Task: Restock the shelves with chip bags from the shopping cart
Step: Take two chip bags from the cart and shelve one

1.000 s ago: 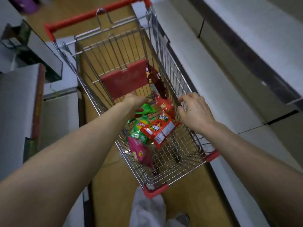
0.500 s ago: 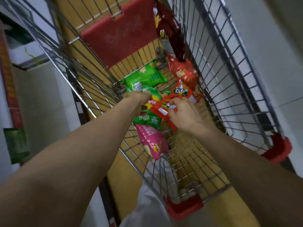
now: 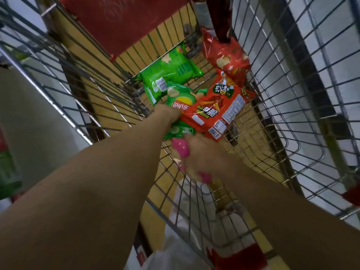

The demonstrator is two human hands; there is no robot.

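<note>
Head camera looks down into the shopping cart [image 3: 280, 78], where a red chip bag [image 3: 214, 112] lies on the wire bottom. The left hand [image 3: 167, 114] touches the green Lay's bag [image 3: 181, 98], but its fingers are hidden, so I cannot tell if it grips. The right hand [image 3: 204, 152] is blurry and covers the pink bag [image 3: 180, 150]; I cannot tell its grip either.

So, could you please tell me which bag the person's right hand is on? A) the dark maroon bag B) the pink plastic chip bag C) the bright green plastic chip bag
B: the blurred right hand lies across the pink plastic chip bag, with pink showing on both sides of it, low in the wire shopping cart.
</note>
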